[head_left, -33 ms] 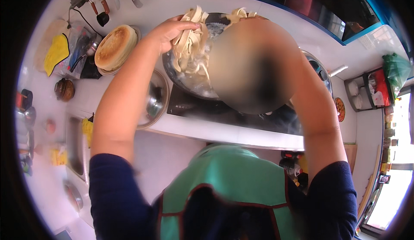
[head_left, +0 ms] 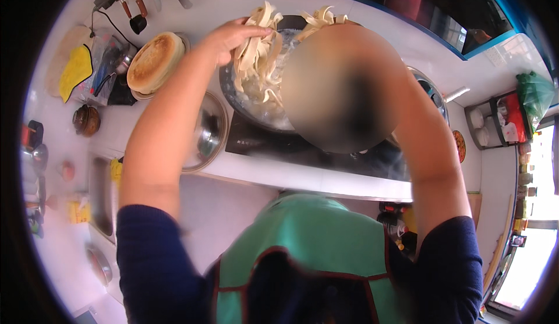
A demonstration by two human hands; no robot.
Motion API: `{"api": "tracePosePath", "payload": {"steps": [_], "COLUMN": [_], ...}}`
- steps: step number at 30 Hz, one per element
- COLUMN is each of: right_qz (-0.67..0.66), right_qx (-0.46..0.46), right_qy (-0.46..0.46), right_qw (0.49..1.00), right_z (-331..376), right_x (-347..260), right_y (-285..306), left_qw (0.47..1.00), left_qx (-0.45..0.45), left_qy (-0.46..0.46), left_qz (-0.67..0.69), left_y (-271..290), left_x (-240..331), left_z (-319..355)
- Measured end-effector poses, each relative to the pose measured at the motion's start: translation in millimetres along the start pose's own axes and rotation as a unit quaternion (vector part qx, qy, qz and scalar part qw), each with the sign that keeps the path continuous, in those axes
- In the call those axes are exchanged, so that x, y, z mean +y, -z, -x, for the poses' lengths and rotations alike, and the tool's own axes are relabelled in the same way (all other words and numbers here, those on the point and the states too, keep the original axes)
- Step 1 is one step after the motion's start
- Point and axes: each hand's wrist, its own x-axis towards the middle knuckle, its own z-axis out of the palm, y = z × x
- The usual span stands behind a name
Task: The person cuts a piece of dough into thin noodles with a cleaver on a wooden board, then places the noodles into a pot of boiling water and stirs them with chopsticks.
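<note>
My left hand (head_left: 233, 37) is closed around a bunch of wide, flat, pale noodles (head_left: 255, 53), whose lower strands hang into a dark pot (head_left: 226, 91). Whitish, bubbling liquid (head_left: 265, 107) fills the pot, and some strands lie in it. More noodles (head_left: 322, 20) stick up over the pot's far right rim. There, at the edge of a round blurred patch, a little of my right hand (head_left: 350, 23) shows, gripping them. The blur hides most of that hand and the right part of the pot.
The pot stands on a black stove (head_left: 256, 140). A round lid (head_left: 216, 131) lies left of it, and another (head_left: 428, 88) sits to the right. Behind my left forearm are stacked round flatbreads (head_left: 152, 64). A sink (head_left: 102, 196) is at the left, and a dish rack (head_left: 483, 123) stands far right.
My left hand and its noodles have risen slightly, and fewer strands trail into the liquid. The noodles at my right hand have also shifted up a little.
</note>
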Motion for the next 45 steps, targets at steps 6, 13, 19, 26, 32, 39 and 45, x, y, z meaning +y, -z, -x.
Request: {"api": "tracePosePath", "payload": {"steps": [6,13,19,26,32,39,45], "right_qz": [0.052,0.117,0.113,0.106,0.32,0.385,0.15], "right_qx": [0.047,0.084,0.073,0.093,0.161,0.31,0.348], "right_qy": [0.048,0.107,0.033,0.125,0.144,0.41,0.244], "right_qw": [0.996,0.984,0.99,0.982,0.923,0.766,0.893], "right_z": [-6,29,18,4,-2,138,387], "right_x": [-8,-25,-5,-17,-13,14,137], "right_y": [-5,-31,10,4,6,-23,6], "left_qw": [0.999,1.0,0.996,0.994,0.984,0.862,0.932], "left_qx": [-0.029,-0.013,-0.039,0.004,-0.054,0.116,0.017], "left_qy": [-0.023,-0.022,-0.029,-0.048,-0.018,-0.127,-0.275], "left_qz": [-0.038,0.009,-0.073,-0.095,-0.17,-0.477,-0.235], "left_y": [14,21,30,17,-10,-29,-213], "left_x": [16,20,20,38,47,53,50], "left_z": [-32,-48,-25,-39,-46,-32,31]}}
